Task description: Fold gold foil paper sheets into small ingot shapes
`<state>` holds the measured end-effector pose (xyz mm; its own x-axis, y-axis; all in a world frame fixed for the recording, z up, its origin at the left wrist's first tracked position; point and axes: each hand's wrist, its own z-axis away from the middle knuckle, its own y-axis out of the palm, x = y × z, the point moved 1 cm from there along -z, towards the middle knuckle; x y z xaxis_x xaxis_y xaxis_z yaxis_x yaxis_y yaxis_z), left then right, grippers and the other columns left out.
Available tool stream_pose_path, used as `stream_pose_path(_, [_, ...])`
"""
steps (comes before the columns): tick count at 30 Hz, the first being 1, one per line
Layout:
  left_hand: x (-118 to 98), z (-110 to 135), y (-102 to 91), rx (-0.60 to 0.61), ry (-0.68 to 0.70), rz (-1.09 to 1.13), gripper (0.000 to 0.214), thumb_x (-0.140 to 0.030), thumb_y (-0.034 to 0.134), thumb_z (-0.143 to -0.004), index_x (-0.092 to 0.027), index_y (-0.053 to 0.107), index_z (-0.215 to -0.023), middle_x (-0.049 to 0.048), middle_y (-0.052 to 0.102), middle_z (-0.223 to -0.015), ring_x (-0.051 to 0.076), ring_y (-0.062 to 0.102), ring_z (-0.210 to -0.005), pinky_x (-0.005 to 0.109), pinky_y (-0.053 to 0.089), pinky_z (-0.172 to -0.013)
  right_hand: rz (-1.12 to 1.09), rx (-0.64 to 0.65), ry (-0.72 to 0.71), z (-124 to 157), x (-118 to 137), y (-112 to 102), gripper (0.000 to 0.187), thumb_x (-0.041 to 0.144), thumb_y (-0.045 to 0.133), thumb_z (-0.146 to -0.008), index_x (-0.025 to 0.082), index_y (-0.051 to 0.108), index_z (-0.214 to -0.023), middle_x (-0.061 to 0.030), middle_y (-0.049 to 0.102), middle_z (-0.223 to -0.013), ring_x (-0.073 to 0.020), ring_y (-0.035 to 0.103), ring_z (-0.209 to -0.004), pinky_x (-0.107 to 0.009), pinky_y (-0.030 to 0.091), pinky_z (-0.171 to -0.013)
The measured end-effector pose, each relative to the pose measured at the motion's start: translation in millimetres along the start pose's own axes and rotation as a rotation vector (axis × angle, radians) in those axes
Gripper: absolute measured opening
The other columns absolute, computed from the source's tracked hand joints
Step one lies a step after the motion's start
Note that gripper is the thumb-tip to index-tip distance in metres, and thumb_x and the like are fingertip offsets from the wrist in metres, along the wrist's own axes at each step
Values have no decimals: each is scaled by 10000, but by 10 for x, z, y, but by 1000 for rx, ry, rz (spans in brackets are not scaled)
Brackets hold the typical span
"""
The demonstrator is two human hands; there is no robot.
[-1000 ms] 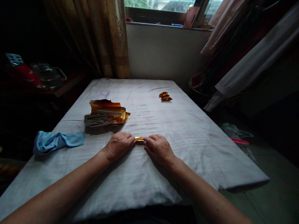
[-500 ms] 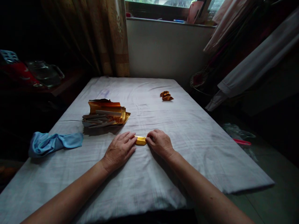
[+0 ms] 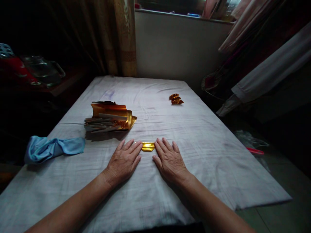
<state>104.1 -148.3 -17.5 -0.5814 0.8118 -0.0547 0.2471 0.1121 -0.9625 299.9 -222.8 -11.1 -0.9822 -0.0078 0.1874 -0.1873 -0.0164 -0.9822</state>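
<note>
A small folded piece of gold foil paper (image 3: 148,147) lies flat on the white cloth, its lower corners slanted. My left hand (image 3: 124,161) rests palm down with fingers stretched, the fingertips on the paper's left end. On the other side my right hand (image 3: 169,158) lies flat with its fingers spread, touching the right end. Both ends of the paper are partly hidden under the fingers. Beyond my left hand is a loose stack of gold foil sheets (image 3: 110,111), some showing grey backs. Farther off to the right sit several folded gold pieces (image 3: 177,99).
A white cloth (image 3: 206,145) with shallow wrinkles covers the table. A crumpled blue cloth (image 3: 55,149) lies at the left edge. A glass jug (image 3: 42,71) stands on a dark side table at left. Clothes (image 3: 274,68) hang at right, beside a curtain (image 3: 125,38) and wall behind.
My right hand has gone from a pinch at the paper's right end to lying flat with fingers spread. The left fingers have spread slightly. The view has tipped down a little.
</note>
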Motion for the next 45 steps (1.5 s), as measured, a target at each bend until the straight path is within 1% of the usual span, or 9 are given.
stream_pose_path(6, [34,26,-68,11,-60,-60,444,-357,435,-986,-167,580,-1361,99,590,-1407,344,505,-1318,560,318,-1107,-5,-14,21,32,-52,3,540,408,391,-1010,185,405,-1502,-75,348,-1578,-298,269,-1475,-553,163,-1183])
stream_pose_path(14, [-346,-160,-1,71,36,15,495,-450,383,-1017,-180,525,-1407,88,553,-1448,277,476,-1362,505,234,-1179,12,-15,17,25,-41,22,535,404,415,-999,182,435,-1486,-84,361,-1571,-318,272,-1471,-547,205,-1167])
stream_pose_path(20, [-80,-18,-35,40,-19,22,437,-359,368,-1026,-188,530,-1395,103,563,-1435,278,509,-1330,557,205,-1170,5,-106,-22,-9,-49,-34,467,367,468,-985,190,522,-1414,-107,484,-1498,-336,390,-1399,-546,272,-1122])
stream_pose_path(24, [81,-142,-109,18,-55,95,312,-312,470,-993,-214,634,-1240,86,685,-1261,261,608,-1168,512,314,-1112,-36,-146,-45,-144,-54,-145,294,328,547,-950,193,669,-1180,-106,634,-1336,-310,538,-1249,-475,393,-1031])
stream_pose_path(29, [140,-346,-83,-3,-180,165,232,-307,676,-870,-216,678,-1084,75,682,-1118,262,604,-1054,408,454,-925,-154,-254,-47,-219,-116,-122,178,272,659,-863,213,693,-1027,-93,678,-1237,-284,585,-1155,-430,445,-958])
stream_pose_path(32, [136,-340,-68,-3,-201,191,125,-235,673,-858,-238,682,-982,38,676,-1032,241,597,-976,380,450,-863,-237,-327,-69,-190,-169,-42,140,221,668,-843,216,692,-981,-87,692,-1184,-264,603,-1109,-406,456,-926])
stream_pose_path(36, [129,-291,-68,-6,-210,206,136,-167,649,-849,-232,657,-968,24,683,-986,225,592,-927,351,440,-827,-320,-357,-104,-162,-199,-9,156,258,682,-838,208,681,-986,-84,716,-1086,-252,625,-1024,-380,461,-888])
stream_pose_path(40, [139,-277,-57,-19,-208,209,131,-149,619,-841,-224,638,-946,28,692,-958,221,602,-904,337,433,-792,-416,-355,-31,-181,-197,-39,159,318,595,-898,207,694,-954,-70,737,-946,-229,650,-912,-349,472,-847])
stream_pose_path(45, [125,-275,-65,-54,-178,226,145,-128,563,-831,-220,629,-922,25,700,-899,212,626,-862,326,435,-759,-555,-282,129,-206,-191,-61,230,346,534,-911,218,715,-973,-49,752,-915,-190,678,-807,-297,490,-746])
